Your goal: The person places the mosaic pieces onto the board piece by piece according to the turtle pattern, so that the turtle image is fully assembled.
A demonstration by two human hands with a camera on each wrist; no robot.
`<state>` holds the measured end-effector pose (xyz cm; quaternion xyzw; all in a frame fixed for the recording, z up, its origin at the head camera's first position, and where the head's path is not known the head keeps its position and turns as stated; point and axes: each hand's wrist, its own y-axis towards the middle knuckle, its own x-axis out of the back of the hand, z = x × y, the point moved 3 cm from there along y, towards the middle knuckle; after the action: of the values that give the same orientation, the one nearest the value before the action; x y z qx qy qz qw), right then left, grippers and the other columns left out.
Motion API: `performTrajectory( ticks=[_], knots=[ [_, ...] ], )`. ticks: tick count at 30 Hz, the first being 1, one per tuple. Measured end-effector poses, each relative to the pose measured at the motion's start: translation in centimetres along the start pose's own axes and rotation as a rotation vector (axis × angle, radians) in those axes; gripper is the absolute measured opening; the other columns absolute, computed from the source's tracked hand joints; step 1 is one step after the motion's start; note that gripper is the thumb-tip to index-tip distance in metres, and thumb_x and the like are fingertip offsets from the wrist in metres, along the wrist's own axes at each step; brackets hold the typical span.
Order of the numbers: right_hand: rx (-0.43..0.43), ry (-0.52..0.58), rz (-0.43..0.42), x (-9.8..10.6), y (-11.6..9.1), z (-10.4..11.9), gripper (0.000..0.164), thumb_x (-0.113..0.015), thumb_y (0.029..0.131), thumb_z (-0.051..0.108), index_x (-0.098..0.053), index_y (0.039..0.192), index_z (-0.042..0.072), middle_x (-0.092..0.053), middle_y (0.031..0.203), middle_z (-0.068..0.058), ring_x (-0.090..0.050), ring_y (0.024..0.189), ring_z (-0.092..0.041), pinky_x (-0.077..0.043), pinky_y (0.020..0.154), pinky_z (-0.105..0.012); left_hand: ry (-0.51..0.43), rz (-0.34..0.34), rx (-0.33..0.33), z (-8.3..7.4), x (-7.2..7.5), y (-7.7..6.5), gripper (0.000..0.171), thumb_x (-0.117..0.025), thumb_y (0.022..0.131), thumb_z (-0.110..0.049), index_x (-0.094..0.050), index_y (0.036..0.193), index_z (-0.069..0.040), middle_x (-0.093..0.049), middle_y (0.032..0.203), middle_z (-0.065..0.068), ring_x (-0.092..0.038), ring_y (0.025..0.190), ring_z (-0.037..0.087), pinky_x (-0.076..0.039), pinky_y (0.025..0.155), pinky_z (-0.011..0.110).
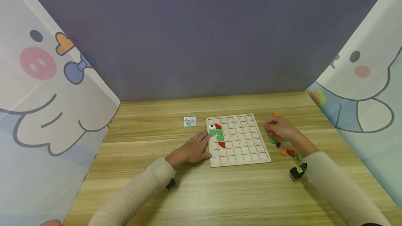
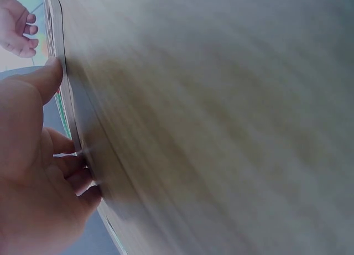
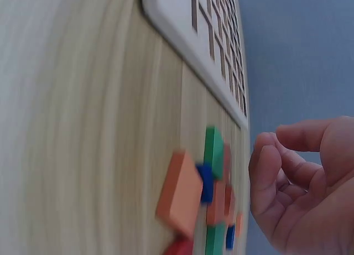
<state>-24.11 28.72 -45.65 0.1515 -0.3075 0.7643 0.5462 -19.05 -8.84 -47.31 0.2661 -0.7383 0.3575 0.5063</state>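
A square wooden grid board [image 1: 245,149] lies on the table. On its left columns sit a white eye tile [image 1: 211,127], several green squares [image 1: 220,138] and two red curved pieces [image 1: 222,144]. My left hand [image 1: 196,148] rests at the board's left edge, its fingertips [image 2: 91,195] against the side. Off the board's right side, my right hand [image 1: 281,128] hovers above a scatter of coloured pieces. In the right wrist view its fingers are loosely bent, thumb close to the fingertips [image 3: 266,150], and no piece shows between them.
Loose pieces lie right of the board, among them an orange one [image 1: 282,151], a red one [image 1: 291,152] and a blue one [image 1: 278,145]. Another orange piece [image 1: 276,114] lies farther back. A small printed card [image 1: 190,121] is left of the board. A grey panel [image 1: 201,44] stands behind the table.
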Motion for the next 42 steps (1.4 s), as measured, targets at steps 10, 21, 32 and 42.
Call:
performTrajectory(
  ticks=[10, 21, 32, 42],
  knots=[
    [-0.040, 0.039, -0.019, 2.4, -1.4, -2.8, 0.046, -0.049, 0.108, 0.025, -0.052, 0.141, -0.007, -0.065, 0.109, -0.014, -0.061, 0.084, -0.019, -0.058, 0.068, -0.033, -0.008, 0.005, 0.003, -0.1, 0.1, 0.0, 0.086, -0.052, 0.104, -0.051, -0.016, 0.163, -0.001, -0.012, 0.172, 0.016, -0.013, 0.160, 0.030, -0.021, 0.129, 0.045],
    [-0.043, -0.006, -0.075, 4.7, -3.2, -5.2, 0.043, -0.054, 0.106, 0.022, -0.056, 0.129, -0.014, -0.064, 0.087, -0.005, -0.056, 0.066, -0.012, -0.050, 0.055, -0.028, 0.001, 0.000, -0.001, 0.2, -0.1, 0.1, 0.086, -0.051, 0.103, -0.053, -0.016, 0.163, -0.002, -0.013, 0.172, 0.016, -0.014, 0.160, 0.030, -0.022, 0.129, 0.045],
    [-0.107, -0.092, -0.050, 5.1, -4.9, -7.2, 0.040, -0.064, 0.099, 0.021, -0.062, 0.120, -0.012, -0.064, 0.080, 0.000, -0.055, 0.064, -0.010, -0.050, 0.058, -0.028, 0.004, 0.000, 0.000, 0.2, -0.1, 0.1, 0.086, -0.051, 0.103, -0.053, -0.016, 0.163, -0.002, -0.013, 0.172, 0.015, -0.014, 0.160, 0.030, -0.021, 0.129, 0.044],
    [-0.119, -0.173, -0.055, 5.2, -5.4, -8.1, 0.042, -0.073, 0.093, 0.026, -0.067, 0.118, -0.008, -0.067, 0.081, 0.003, -0.056, 0.069, -0.009, -0.051, 0.058, -0.027, -0.005, -0.005, 0.000, 0.1, 0.0, 0.0, 0.086, -0.052, 0.103, -0.053, -0.017, 0.163, -0.002, -0.013, 0.171, 0.016, -0.015, 0.159, 0.031, -0.022, 0.128, 0.045]
  ],
)
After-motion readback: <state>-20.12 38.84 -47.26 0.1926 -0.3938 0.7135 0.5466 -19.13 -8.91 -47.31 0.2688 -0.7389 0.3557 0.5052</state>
